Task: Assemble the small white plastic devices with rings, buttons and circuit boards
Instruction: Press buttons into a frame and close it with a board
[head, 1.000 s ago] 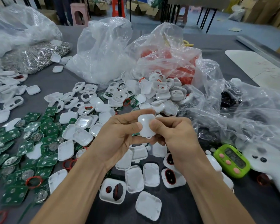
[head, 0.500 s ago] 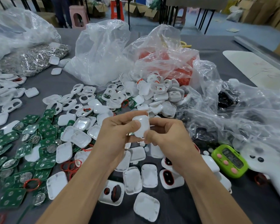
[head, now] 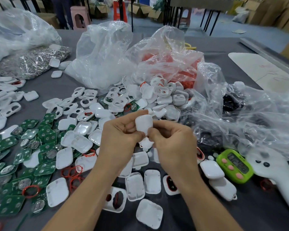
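Observation:
A small white plastic device [head: 143,124] is held upright above the table's middle. My left hand [head: 118,137] grips its left side with thumb and curled fingers. My right hand [head: 172,144] pinches its lower right edge. Below lie loose white shell halves [head: 149,213], and some hold black buttons [head: 118,199]. Green circuit boards [head: 45,169] with coin cells cover the left side. Red rings [head: 31,190] are scattered among them. White frames with holes [head: 163,92] pile up behind the hands.
Clear plastic bags [head: 103,60] stand at the back, one with red parts [head: 170,60]. A bag of black parts [head: 230,104] spreads at right. A green timer [head: 233,165] and a white handheld tool [head: 277,177] lie at right. Metal clips [head: 33,60] heap at far left.
Both hands have lifted the white device slightly and turned it from flat-facing to more edge-on. The view has shifted a little; nothing on the table moved.

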Motion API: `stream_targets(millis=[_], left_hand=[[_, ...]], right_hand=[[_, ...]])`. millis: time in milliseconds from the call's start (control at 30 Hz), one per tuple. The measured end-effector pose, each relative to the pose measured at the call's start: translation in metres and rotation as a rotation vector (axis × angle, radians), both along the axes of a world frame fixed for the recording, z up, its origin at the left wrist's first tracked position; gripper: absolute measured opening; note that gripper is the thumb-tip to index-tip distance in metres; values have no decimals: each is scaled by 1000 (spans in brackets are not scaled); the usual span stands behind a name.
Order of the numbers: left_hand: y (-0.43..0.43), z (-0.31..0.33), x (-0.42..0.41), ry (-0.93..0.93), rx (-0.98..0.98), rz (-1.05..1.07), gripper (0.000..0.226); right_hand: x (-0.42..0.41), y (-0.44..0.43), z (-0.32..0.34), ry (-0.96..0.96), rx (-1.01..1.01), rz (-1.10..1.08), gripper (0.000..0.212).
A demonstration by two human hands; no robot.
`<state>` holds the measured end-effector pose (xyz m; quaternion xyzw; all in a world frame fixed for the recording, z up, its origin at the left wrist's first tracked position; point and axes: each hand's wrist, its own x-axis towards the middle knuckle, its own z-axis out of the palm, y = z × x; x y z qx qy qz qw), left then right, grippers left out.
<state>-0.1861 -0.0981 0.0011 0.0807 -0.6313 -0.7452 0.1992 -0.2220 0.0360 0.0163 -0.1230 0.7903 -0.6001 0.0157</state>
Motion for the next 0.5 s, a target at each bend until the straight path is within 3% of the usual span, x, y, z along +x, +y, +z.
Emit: stream_targets(millis=[67, 133, 200, 300, 367, 433, 500], left_hand=[[5, -1, 4, 10, -205, 109, 65], [9, 0, 10, 44, -372, 137, 68], [10, 1, 12, 59, -403, 144, 70], [1, 6, 10, -25, -389, 166, 63], [-3, 9, 8, -48, -263, 125, 55], [-5, 13, 8, -67, -70, 49, 40], [-5, 17, 9, -81, -10, -68, 33]], right_hand=[[9, -8, -3, 124, 90, 18, 11], [10, -11, -5, 99, 79, 64, 16], [4, -9, -5, 14, 19, 123, 15], [-6, 0, 0, -217, -204, 233, 19], [-10, 6, 5, -361, -336, 295, 23], [-12, 10, 8, -434, -384, 363, 23], [-13, 12, 8, -447, -383, 410, 22]])
